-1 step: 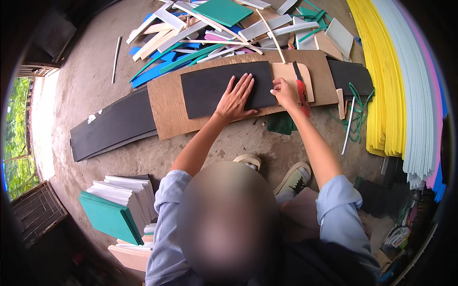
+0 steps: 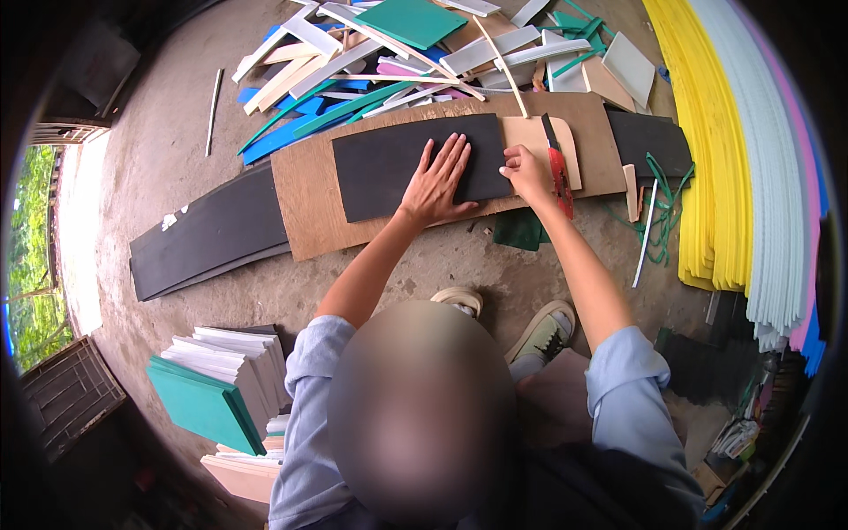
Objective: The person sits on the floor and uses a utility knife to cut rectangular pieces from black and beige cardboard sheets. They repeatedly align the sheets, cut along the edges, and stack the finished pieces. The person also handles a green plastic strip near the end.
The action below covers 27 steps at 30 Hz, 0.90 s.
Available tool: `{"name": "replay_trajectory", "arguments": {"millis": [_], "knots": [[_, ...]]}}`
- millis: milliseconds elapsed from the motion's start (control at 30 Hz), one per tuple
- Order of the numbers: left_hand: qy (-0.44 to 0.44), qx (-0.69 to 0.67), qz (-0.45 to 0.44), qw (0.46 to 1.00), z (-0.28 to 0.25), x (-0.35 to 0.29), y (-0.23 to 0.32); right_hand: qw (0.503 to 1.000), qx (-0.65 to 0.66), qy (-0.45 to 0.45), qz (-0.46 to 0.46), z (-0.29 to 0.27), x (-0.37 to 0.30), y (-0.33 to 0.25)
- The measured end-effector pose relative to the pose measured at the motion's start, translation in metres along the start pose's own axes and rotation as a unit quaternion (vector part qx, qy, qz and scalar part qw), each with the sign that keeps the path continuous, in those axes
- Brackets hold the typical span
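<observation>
A black foam sheet (image 2: pixel 371 172) lies on a brown wooden board (image 2: pixel 305 208). My left hand (image 2: pixel 439 181) rests flat on the sheet, fingers stretched out and slightly spread. At the sheet's right edge is my right hand (image 2: pixel 527 173), its fingers curled and closed; whatever may be between them is hidden. Under and beyond this hand shows a beige foam sheet (image 2: pixel 527 131) with rounded right corners. Close to the right wrist, a red-handled cutting tool (image 2: pixel 560 172) with a dark, narrow upper end lies across the beige sheet.
Coloured foam offcuts (image 2: pixel 344 66) are heaped beyond the board. Long black sheets (image 2: pixel 212 225) extend beneath it. Tall yellow sheets (image 2: pixel 707 177) stand at right, near tangled green strips (image 2: pixel 658 221). Stacked white and green sheets (image 2: pixel 199 397) stand at lower left.
</observation>
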<state>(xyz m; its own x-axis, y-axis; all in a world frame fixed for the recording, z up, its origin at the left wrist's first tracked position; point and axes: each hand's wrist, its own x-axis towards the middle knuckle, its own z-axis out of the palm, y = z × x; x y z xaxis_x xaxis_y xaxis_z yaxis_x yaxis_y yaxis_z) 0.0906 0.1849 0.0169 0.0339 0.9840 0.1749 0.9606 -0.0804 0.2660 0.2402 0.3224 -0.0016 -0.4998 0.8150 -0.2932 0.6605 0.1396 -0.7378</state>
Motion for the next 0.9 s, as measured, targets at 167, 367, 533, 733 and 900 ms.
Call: {"name": "replay_trajectory", "arguments": {"millis": [167, 367, 533, 733, 900], "knots": [[-0.046, 0.068, -0.025, 0.996, 0.008, 0.015, 0.01, 0.994, 0.098, 0.018, -0.036, -0.001, 0.002, 0.014], [-0.057, 0.045, -0.069, 0.995, 0.005, 0.032, 0.017, 0.992, 0.094, 0.062, -0.055, 0.003, 0.002, 0.017], [0.04, 0.005, -0.097, 0.994, 0.027, 0.059, 0.01, 0.987, 0.015, 0.113, -0.109, -0.008, -0.01, 0.008], [-0.009, 0.056, -0.091, 0.994, 0.015, 0.065, 0.012, 0.926, -0.254, 0.275, -0.041, -0.047, -0.014, 0.007], [-0.027, 0.067, -0.094, 0.993, 0.015, 0.067, 0.018, 0.932, -0.258, 0.243, -0.076, -0.053, -0.005, 0.039]]}}
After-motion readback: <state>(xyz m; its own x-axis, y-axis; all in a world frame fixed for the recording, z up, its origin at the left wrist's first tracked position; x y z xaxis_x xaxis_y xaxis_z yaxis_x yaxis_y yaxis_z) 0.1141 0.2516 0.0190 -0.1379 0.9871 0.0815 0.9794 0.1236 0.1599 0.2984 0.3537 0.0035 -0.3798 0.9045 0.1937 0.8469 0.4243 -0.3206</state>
